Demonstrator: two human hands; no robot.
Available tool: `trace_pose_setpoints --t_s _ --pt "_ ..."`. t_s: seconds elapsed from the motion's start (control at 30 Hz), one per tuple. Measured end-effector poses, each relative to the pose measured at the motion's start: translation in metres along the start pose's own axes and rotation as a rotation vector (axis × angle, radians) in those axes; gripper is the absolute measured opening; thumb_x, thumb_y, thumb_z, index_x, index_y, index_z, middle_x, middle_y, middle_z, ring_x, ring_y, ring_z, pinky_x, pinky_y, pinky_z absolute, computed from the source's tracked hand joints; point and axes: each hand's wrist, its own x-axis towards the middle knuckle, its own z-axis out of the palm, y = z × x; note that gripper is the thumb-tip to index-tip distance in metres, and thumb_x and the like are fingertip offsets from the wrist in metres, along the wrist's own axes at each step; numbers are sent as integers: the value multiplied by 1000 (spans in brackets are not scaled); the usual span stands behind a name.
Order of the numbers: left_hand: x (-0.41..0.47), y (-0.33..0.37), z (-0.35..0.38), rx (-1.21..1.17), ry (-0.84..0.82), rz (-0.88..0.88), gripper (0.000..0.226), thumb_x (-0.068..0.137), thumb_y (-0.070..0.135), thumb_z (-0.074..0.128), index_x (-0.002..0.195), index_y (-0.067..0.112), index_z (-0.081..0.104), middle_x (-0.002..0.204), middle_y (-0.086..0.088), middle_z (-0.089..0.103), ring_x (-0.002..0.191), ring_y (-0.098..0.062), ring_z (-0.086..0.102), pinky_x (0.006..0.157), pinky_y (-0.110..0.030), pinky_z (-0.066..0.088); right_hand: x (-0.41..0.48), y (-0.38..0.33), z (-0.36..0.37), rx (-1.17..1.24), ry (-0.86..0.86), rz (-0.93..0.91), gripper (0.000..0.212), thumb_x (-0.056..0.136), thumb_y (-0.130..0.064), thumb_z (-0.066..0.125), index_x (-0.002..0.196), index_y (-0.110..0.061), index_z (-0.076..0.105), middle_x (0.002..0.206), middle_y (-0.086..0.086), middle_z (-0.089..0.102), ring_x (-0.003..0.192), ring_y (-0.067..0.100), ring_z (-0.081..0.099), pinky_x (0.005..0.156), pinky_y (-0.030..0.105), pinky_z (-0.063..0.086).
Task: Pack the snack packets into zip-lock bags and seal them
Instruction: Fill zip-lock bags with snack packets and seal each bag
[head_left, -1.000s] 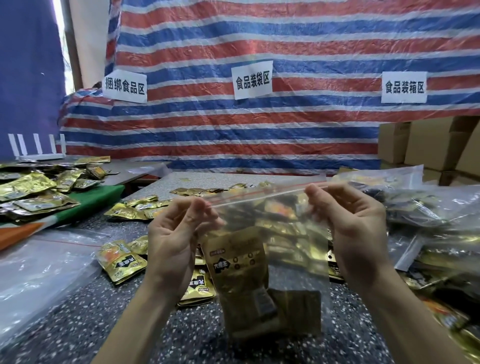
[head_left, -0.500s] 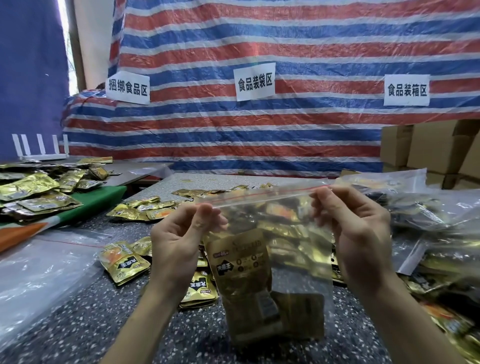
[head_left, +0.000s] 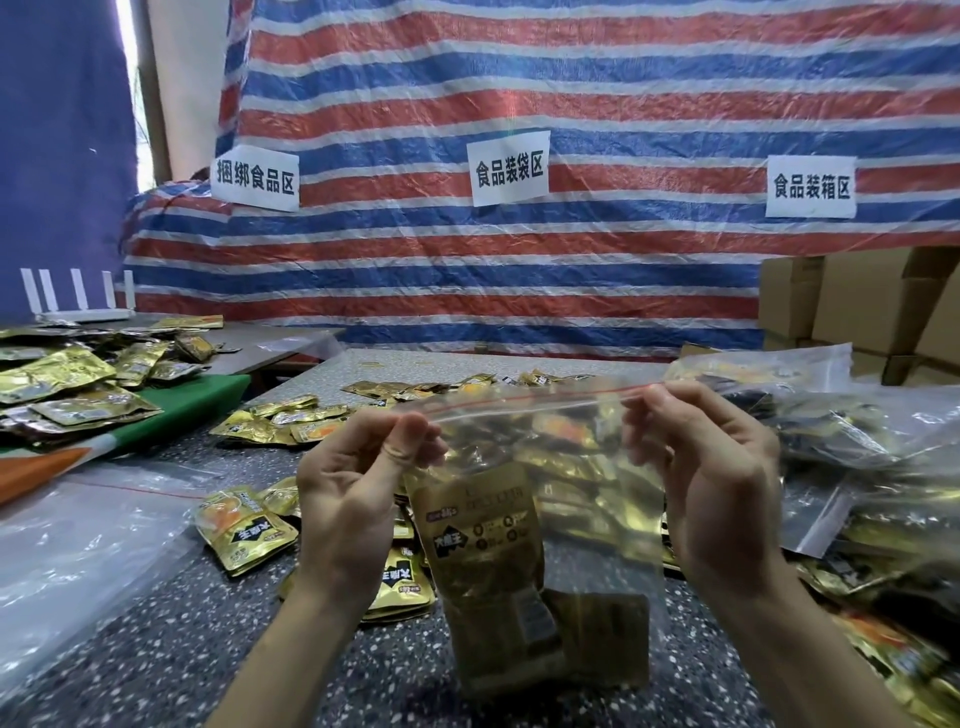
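Note:
I hold a clear zip-lock bag (head_left: 582, 467) upright in front of me, above the speckled table (head_left: 171, 654). Its red-lined zip strip (head_left: 524, 397) runs across the top between my hands. My left hand (head_left: 353, 488) pinches the strip's left end between thumb and fingers. The right end is pinched by my right hand (head_left: 711, 467). Inside the bag stand gold snack packets (head_left: 488, 561), the front one upright with a black label. Loose gold packets (head_left: 244, 530) lie on the table behind and left of the bag.
Filled zip-lock bags (head_left: 831, 415) pile up at the right. A sheet of clear plastic (head_left: 67, 545) covers the table's left. More packets (head_left: 67, 379) lie on a green board (head_left: 197, 395) far left. Cardboard boxes (head_left: 857, 301) stand at the back right, before a striped tarp.
The camera has tilted slightly, so the scene sits lower in view. Both hands keep pinching the zip strip; my left thumb and fingers have closed tighter on its left end.

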Motion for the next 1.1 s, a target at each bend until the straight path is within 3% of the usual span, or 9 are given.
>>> trace_pose_setpoints --t_s 0.37,0.47,0.57,0.67,0.77,0.83,0.9,0.97,1.1 --pt "0 -2 3 42 4 30 17 90 33 66 81 21 75 76 -3 72 70 -18 67 69 -24 56 1 -1 -4 -8 61 26 18 82 -20 63 78 -17 80 70 3 68 68 18 53 61 21 43" --pt "0 -2 6 106 -14 76 15 89 20 60 86 10 71 78 -4 73 70 -16 68 68 -21 55 1 -7 -3 -224 84 -53 18 84 -35 63 90 -25 77 83 -5 72 80 12 64 72 21 49" --pt "-1 -1 6 110 -53 102 13 90 19 63 84 13 72 78 -3 73 71 -13 67 68 -20 55 4 -21 6 -600 116 -294 37 83 -45 65 118 -31 62 112 -9 65 107 8 59 87 21 47" --pt "-3 3 7 114 -105 103 12 89 25 63 84 18 73 79 0 72 74 -9 66 68 -18 54 7 -36 32 -872 -172 -581 40 83 -42 65 117 -21 66 119 -6 61 119 14 49 102 33 39" --pt "-3 6 7 91 -116 103 7 87 22 68 84 20 74 79 6 71 74 -6 65 67 -19 54 13 -47 57 -1083 -587 -523 43 84 -53 60 118 -27 68 121 -14 62 127 8 42 110 34 28" --pt "-3 6 6 93 -98 120 8 88 21 67 85 19 74 80 6 72 75 -7 66 68 -19 54 22 -51 66 -1090 -792 -357 34 87 -52 61 111 -29 70 111 -20 63 115 1 50 105 29 37" --pt "-3 8 6 123 -101 154 10 91 26 67 87 20 74 81 7 73 75 -8 67 69 -19 54 30 -53 68 -1005 -880 -217 15 89 -37 69 97 -25 74 94 -16 70 90 -1 62 83 28 54" --pt "-4 10 8 134 -113 177 16 89 34 65 90 21 73 82 8 73 75 -8 68 68 -18 54 34 -54 68 -968 -892 -173 5 88 -27 75 89 -23 76 83 -11 72 77 1 65 68 25 56" --pt "-4 13 10 165 -136 211 19 91 37 61 91 21 71 80 6 71 73 -8 67 66 -19 53 35 -61 67 -964 -873 -157 10 86 -34 75 81 -26 75 75 -14 69 71 1 62 61 27 54"
